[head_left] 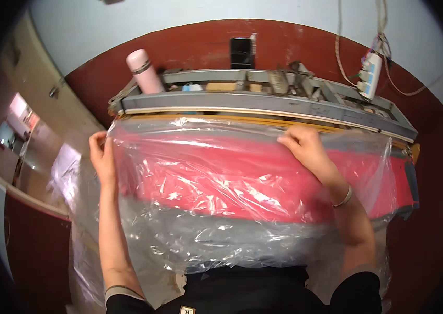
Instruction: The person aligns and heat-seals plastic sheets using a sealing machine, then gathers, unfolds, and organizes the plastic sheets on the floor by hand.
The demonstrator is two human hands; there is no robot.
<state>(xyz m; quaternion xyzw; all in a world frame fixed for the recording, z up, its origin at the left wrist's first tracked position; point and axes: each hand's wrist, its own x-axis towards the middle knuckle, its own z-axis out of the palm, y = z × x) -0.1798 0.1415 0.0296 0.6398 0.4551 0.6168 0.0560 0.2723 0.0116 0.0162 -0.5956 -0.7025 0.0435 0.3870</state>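
A wide sheet of clear plastic film (216,235) spreads in front of me, wrinkled and shiny. Under it lies a long pinkish-red panel (402,180) with grey along its edges, partly blurred by the film's glare. At the film's far left corner, my left hand (102,157) is closed on the film, thumb and fingers pinched together. Farther right, along the far edge, my right hand (307,149) pinches the film between bent fingers. The far edge of the film lies just before a long grey metal frame (242,100) with a yellow strip along its near side.
A pink bottle (145,73) stands at the frame's left end; small parts and blocks lie inside the frame. Behind it, a black phone (239,53) leans on the wall. A white power strip (369,76) hangs at right. More film (80,251) drapes down at left, near an open doorway.
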